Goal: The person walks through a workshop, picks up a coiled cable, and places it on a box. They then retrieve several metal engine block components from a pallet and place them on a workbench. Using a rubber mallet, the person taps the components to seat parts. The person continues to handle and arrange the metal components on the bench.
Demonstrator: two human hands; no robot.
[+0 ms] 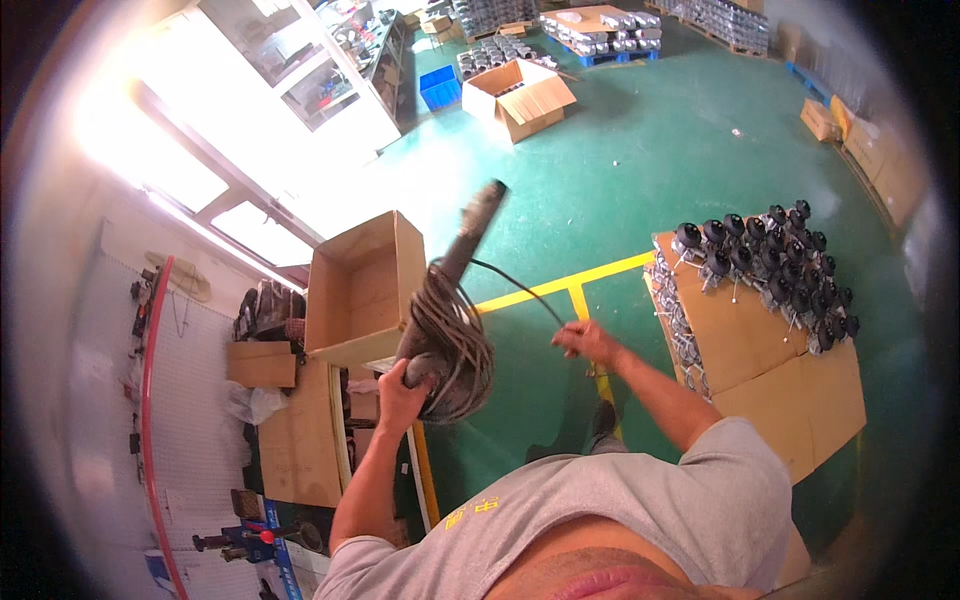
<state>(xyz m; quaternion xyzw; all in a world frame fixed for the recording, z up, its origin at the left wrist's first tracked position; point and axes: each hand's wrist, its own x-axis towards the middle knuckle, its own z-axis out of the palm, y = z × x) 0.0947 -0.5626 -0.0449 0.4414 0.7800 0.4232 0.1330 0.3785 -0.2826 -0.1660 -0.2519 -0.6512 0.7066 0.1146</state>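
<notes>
My left hand [402, 395] is closed round the handle end of a long, worn corded power tool [468, 240], probably a drill or hammer. The tool tilts up and away to the right, its dark tip far from me. Many loops of brown-grey cable [455, 345] are wound about its body and hide much of it. One loose stretch of that cable arcs out to my right hand [590, 343], whose fingers pinch it. An open cardboard box [365, 285] stands just left of the tool.
On the right, cardboard sheets [740, 350] carry rows of black-topped metal parts [775, 255]. A bench [300, 440] with a vise [245, 540] is on my left, beside a pegboard wall [195, 400]. Farther off are another open box [515, 100], a blue crate [440, 88] and loaded pallets [600, 35].
</notes>
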